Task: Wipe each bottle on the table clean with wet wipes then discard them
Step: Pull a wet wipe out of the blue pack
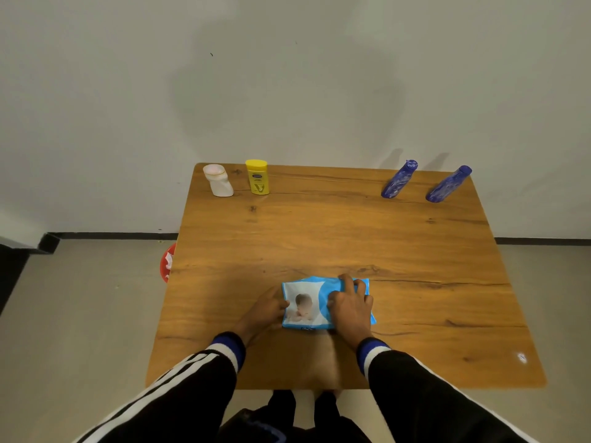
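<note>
I'm at the opening step: left hand (267, 310) steadies the pack (315, 303) at 6 o'clock, right hand (350, 306) fingers curled on it. Next, pull a wipe; bottles (257, 177) wait at 12.

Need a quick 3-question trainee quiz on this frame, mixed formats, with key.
1. How many bottles stand along the table's far edge?
2. True or false: the left hand is lifting the yellow bottle.
3. Multiple choice: the right hand rests on: A) a blue bottle, B) the wet wipes pack, C) the white bottle.

Key
1. Four: the white bottle, the yellow bottle, and two blue bottles.
2. False; it holds the left edge of the wet wipes pack on the table.
3. B; its fingers curl over the pack's right part.
</note>
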A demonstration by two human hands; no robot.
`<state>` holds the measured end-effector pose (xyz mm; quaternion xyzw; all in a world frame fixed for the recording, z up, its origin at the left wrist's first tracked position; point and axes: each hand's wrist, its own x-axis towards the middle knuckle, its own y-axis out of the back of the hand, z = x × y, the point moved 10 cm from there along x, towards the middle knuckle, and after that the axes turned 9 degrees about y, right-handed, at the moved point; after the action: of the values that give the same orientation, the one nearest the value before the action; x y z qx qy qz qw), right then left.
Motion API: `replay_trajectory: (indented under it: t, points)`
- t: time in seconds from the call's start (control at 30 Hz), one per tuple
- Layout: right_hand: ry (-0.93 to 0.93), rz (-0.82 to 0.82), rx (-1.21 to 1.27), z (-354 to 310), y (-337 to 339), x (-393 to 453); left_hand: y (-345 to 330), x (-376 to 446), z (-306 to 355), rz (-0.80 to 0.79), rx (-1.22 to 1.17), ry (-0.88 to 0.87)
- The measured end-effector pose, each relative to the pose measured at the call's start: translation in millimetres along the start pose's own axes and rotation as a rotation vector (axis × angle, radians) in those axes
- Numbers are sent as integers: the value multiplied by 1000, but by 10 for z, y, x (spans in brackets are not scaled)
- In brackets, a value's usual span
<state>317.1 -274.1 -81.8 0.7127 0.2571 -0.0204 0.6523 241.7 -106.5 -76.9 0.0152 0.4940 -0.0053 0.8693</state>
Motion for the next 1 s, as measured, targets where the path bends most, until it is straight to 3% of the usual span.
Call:
replay_trajectory:
  t: [0.33, 0.5, 0.6, 0.73, 1.0]
  points:
    - [-74, 132, 218, 213, 221, 1, 51, 101, -82, 31, -37, 12]
    - [-104, 214, 658, 362, 392, -62, 299, 108, 103, 330, 146, -80]
    - [-64, 240, 828, 381, 521, -95, 278, 74, 337, 399, 229, -228]
    - [-22, 292, 1018, 377, 728, -141, 39, 44, 577, 298, 275, -345]
    - [36, 304, 1152, 310, 1092, -147, -504, -54, 789, -13, 296, -427]
